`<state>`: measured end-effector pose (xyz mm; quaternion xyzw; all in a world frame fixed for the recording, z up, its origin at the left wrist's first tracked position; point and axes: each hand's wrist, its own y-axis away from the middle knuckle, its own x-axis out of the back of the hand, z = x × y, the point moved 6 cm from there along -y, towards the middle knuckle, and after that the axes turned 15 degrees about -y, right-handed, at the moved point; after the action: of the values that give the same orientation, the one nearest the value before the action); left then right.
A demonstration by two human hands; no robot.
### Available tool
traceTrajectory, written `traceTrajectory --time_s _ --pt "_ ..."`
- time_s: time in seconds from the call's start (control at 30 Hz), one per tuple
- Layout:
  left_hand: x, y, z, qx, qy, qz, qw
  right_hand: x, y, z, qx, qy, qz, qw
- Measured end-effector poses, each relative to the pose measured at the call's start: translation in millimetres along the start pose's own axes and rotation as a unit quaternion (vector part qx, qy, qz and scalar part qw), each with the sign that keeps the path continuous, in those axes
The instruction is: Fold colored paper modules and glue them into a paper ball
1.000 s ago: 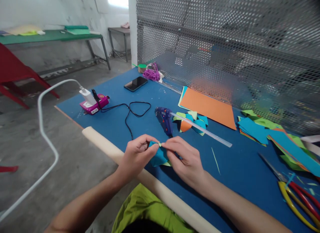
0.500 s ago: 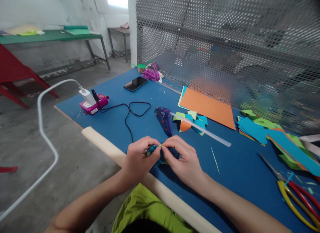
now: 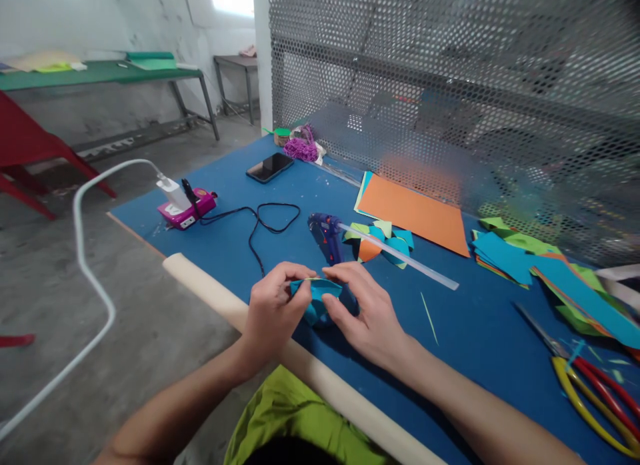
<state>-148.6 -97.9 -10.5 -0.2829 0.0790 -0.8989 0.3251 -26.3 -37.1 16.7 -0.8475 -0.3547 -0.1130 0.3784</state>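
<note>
My left hand (image 3: 274, 308) pinches a small folded blue paper piece (image 3: 316, 302) between thumb and fingers, over the front edge of the table. A thin yellow-green edge shows along the top of the piece. At its right end, my right hand (image 3: 367, 312) curls round it, thumb in front and index finger above, with a gap between their tips. The fingers hide part of the piece. Just beyond my hands, a blue glue gun (image 3: 326, 235) stands with a long clear glue stick (image 3: 405, 258) out of its back. Beside it sits a cluster of folded coloured paper (image 3: 373, 242).
A cream tube (image 3: 210, 288) lies along the near edge. Scissors (image 3: 580, 378) and paper strips (image 3: 545, 265) are at right, orange sheets (image 3: 415, 212) behind. A phone (image 3: 270, 166), purple yarn (image 3: 303, 147) and a pink power strip (image 3: 187, 208) with cables occupy the far left.
My right thumb and index finger have parted from their pinch at the top edge. The blue paper piece has tilted, so more of its face shows between my hands.
</note>
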Motion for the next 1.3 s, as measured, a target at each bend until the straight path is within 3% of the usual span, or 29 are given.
traceTrajectory --time_s 0.1,0.23,0.37,0.47,0.57,0.8,1.0,1.07,1.17,1.3 --pt "-1.3 -2 -9 0.058 0.055 0.014 0.997 -1 1 5 -0.05 -0.008 0.004 0.999" --pt "-8.8 0 -14 0.097 0.105 -0.026 0.989 -1 1 12 -0.09 -0.018 0.023 0.996" --pt "-12.5 2 -11 0.105 0.125 -0.074 0.984 2 -2 12 -0.062 -0.013 0.017 0.998" --pt "-13.0 1 -5 0.075 0.114 -0.099 0.986 0 -3 8 -0.023 0.009 -0.026 0.999" --pt "-11.7 -1 -2 0.048 0.076 -0.089 0.992 -3 -1 7 -0.005 0.027 -0.045 0.999" --pt "-6.7 -3 -4 0.072 0.078 -0.028 0.994 3 -1 12 -0.051 0.021 0.005 0.998" --pt "-16.5 -2 -6 0.05 0.071 -0.108 0.99 1 -1 14 -0.046 0.006 -0.004 0.999" --pt "-15.5 -4 -6 0.035 0.04 -0.103 0.993 1 -1 12 -0.039 -0.009 -0.013 0.999" --pt "-10.9 -6 -11 0.072 0.028 -0.082 0.994 6 -3 17 -0.072 -0.039 -0.009 0.997" --pt "-3.7 -6 -25 0.144 0.101 -0.059 0.983 22 -5 45 -0.161 0.0 0.046 0.986"
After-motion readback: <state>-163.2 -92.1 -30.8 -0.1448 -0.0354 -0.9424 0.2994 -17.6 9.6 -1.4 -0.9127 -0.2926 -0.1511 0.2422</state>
